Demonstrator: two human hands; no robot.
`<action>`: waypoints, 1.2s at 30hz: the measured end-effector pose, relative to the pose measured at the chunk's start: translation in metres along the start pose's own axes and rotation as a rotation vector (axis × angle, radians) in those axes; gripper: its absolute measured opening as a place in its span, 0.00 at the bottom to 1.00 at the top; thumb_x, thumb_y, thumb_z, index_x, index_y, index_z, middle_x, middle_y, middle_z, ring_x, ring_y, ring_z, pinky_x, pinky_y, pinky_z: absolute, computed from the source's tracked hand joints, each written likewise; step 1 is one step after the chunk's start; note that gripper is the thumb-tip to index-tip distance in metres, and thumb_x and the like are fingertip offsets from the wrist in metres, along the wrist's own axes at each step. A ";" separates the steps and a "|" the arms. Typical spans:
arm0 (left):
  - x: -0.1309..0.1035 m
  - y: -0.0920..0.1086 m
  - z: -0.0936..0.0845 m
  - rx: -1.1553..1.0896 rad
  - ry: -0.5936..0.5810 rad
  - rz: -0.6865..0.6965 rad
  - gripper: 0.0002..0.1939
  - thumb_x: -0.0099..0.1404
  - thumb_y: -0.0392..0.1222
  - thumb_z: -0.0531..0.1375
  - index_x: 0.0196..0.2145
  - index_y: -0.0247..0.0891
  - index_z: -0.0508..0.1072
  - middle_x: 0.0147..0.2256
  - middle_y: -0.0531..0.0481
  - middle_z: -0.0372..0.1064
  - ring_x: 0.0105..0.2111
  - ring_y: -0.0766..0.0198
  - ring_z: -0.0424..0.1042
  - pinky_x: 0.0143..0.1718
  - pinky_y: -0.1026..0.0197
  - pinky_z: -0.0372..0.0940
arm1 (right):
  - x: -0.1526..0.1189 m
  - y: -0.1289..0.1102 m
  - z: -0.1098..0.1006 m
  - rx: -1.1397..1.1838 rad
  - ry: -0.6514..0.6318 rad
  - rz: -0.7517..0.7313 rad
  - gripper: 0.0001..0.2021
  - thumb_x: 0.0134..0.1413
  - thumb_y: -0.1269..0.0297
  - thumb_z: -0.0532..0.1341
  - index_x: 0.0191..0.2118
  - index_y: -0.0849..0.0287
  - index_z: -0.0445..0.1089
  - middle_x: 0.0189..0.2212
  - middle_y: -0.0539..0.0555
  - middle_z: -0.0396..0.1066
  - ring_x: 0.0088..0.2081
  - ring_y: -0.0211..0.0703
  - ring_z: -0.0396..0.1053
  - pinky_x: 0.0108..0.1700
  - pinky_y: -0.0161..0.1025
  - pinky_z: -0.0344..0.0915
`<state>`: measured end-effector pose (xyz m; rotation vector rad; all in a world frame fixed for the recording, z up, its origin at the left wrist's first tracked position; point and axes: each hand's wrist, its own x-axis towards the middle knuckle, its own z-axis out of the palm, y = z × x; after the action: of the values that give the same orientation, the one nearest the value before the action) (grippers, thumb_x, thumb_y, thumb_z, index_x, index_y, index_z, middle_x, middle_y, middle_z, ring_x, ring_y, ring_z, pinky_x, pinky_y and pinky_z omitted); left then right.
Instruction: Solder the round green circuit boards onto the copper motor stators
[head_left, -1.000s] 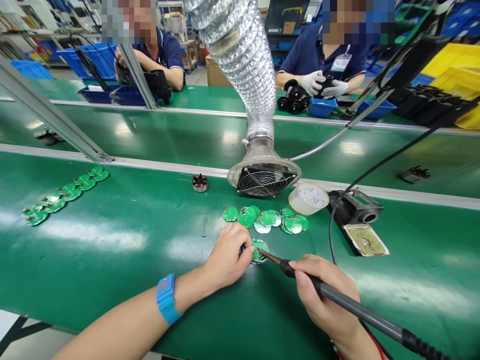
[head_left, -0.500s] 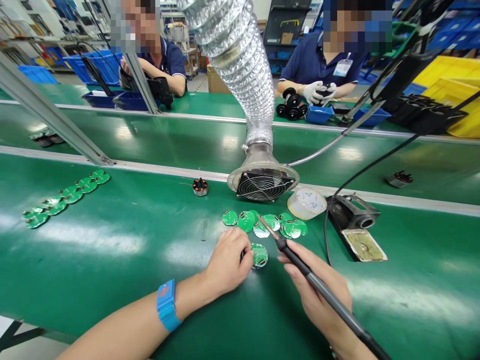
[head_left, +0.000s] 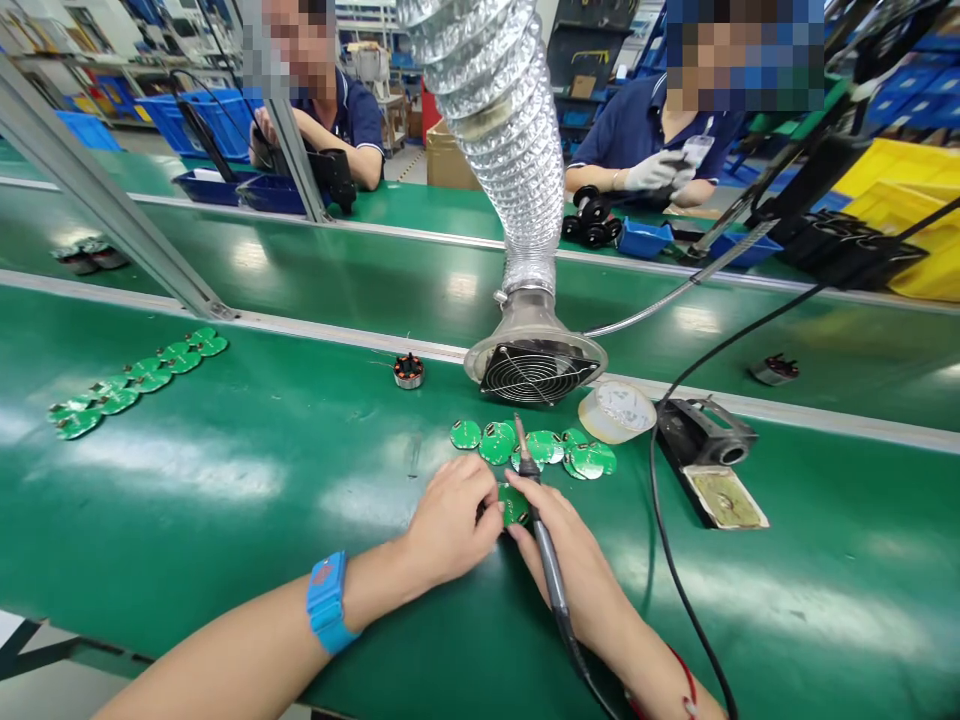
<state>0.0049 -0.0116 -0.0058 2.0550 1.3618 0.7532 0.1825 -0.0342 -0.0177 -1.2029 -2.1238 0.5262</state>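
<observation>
My left hand [head_left: 456, 515], with a blue strap at the wrist, is closed on the left edge of a round green circuit board [head_left: 514, 506]. My right hand [head_left: 566, 550] holds a soldering iron [head_left: 550, 565] by its dark grip, and its thumb and fingertips are at the board's right side. The iron's tip points away from me, over a row of round green boards [head_left: 497, 443] lying on the green table. What lies under the held board is mostly hidden.
A fan hood [head_left: 536, 372] on a silver duct stands behind the boards. Right of it are a tape roll [head_left: 617, 412] and an iron stand [head_left: 705, 435] with a sponge. A motor stator [head_left: 409, 371] and more boards [head_left: 150, 376] lie left. Two people sit across.
My right hand has moved left to the held board, and the iron has swung more upright. The view has shifted slightly. Across the table, a person's gloved hands have moved.
</observation>
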 end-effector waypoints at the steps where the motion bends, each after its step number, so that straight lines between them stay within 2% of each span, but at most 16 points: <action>1: 0.000 0.000 -0.004 -0.025 -0.013 -0.025 0.07 0.63 0.36 0.51 0.27 0.40 0.60 0.30 0.51 0.64 0.33 0.60 0.65 0.37 0.58 0.60 | 0.001 0.001 0.000 0.021 -0.015 -0.004 0.25 0.63 0.70 0.55 0.64 0.50 0.58 0.54 0.57 0.73 0.52 0.49 0.73 0.52 0.49 0.74; 4: 0.003 0.000 -0.015 -0.070 -0.083 -0.144 0.03 0.66 0.38 0.52 0.33 0.40 0.63 0.32 0.52 0.66 0.33 0.61 0.67 0.36 0.59 0.61 | 0.003 0.005 -0.005 0.064 0.015 0.037 0.25 0.63 0.69 0.55 0.64 0.50 0.58 0.58 0.57 0.71 0.57 0.48 0.71 0.56 0.48 0.71; 7: 0.007 0.001 -0.026 -0.014 -0.233 -0.221 0.02 0.66 0.39 0.54 0.34 0.40 0.65 0.32 0.53 0.67 0.32 0.61 0.67 0.34 0.60 0.60 | 0.002 0.006 -0.015 0.085 0.138 0.101 0.21 0.66 0.65 0.54 0.62 0.51 0.60 0.54 0.57 0.75 0.55 0.49 0.73 0.55 0.48 0.72; 10: 0.011 0.001 -0.034 0.091 -0.341 -0.216 0.06 0.66 0.37 0.55 0.30 0.40 0.65 0.29 0.53 0.67 0.30 0.61 0.67 0.31 0.60 0.58 | -0.002 0.004 -0.029 0.092 0.238 0.134 0.19 0.67 0.63 0.54 0.61 0.53 0.63 0.43 0.56 0.81 0.47 0.50 0.78 0.49 0.48 0.75; 13: 0.012 -0.002 -0.037 0.138 -0.327 -0.177 0.07 0.64 0.32 0.54 0.28 0.40 0.66 0.29 0.53 0.68 0.30 0.61 0.67 0.31 0.61 0.57 | -0.009 0.000 -0.040 0.102 0.327 0.074 0.15 0.66 0.61 0.56 0.56 0.54 0.68 0.37 0.55 0.81 0.36 0.48 0.80 0.38 0.44 0.77; 16: 0.011 -0.005 -0.036 0.129 -0.290 -0.122 0.07 0.63 0.31 0.55 0.28 0.39 0.66 0.29 0.54 0.68 0.30 0.62 0.67 0.31 0.62 0.58 | -0.016 -0.006 -0.049 0.080 0.391 -0.016 0.12 0.67 0.59 0.55 0.47 0.54 0.73 0.27 0.52 0.77 0.25 0.43 0.76 0.30 0.41 0.74; 18: 0.011 -0.007 -0.033 0.128 -0.266 -0.077 0.08 0.64 0.32 0.56 0.27 0.39 0.66 0.28 0.54 0.68 0.29 0.63 0.67 0.31 0.62 0.58 | -0.017 -0.012 -0.053 0.045 0.363 -0.096 0.11 0.67 0.58 0.54 0.43 0.54 0.73 0.22 0.50 0.74 0.21 0.41 0.72 0.27 0.39 0.71; 22: 0.009 -0.010 -0.030 0.145 -0.179 0.037 0.08 0.65 0.33 0.57 0.28 0.39 0.67 0.27 0.54 0.67 0.29 0.63 0.67 0.33 0.62 0.60 | -0.010 -0.026 -0.056 -0.043 0.247 -0.227 0.10 0.68 0.62 0.52 0.41 0.56 0.70 0.20 0.48 0.71 0.20 0.40 0.69 0.24 0.37 0.69; 28: 0.007 -0.015 -0.025 0.205 -0.097 0.220 0.08 0.69 0.36 0.56 0.30 0.39 0.68 0.29 0.53 0.71 0.31 0.62 0.69 0.35 0.61 0.62 | -0.002 -0.033 -0.050 -0.163 0.229 -0.265 0.10 0.69 0.63 0.51 0.40 0.57 0.67 0.20 0.48 0.71 0.19 0.38 0.69 0.24 0.35 0.67; 36: 0.002 -0.010 -0.025 0.309 -0.186 0.347 0.11 0.72 0.40 0.53 0.31 0.38 0.68 0.28 0.52 0.71 0.30 0.62 0.70 0.33 0.60 0.60 | -0.006 -0.035 -0.048 -0.222 0.195 -0.269 0.08 0.67 0.64 0.51 0.41 0.56 0.67 0.18 0.47 0.69 0.17 0.39 0.68 0.21 0.35 0.67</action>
<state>-0.0185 -0.0033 0.0041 2.5773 1.0838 0.4929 0.1969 -0.0551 0.0367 -1.0147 -2.1681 0.0518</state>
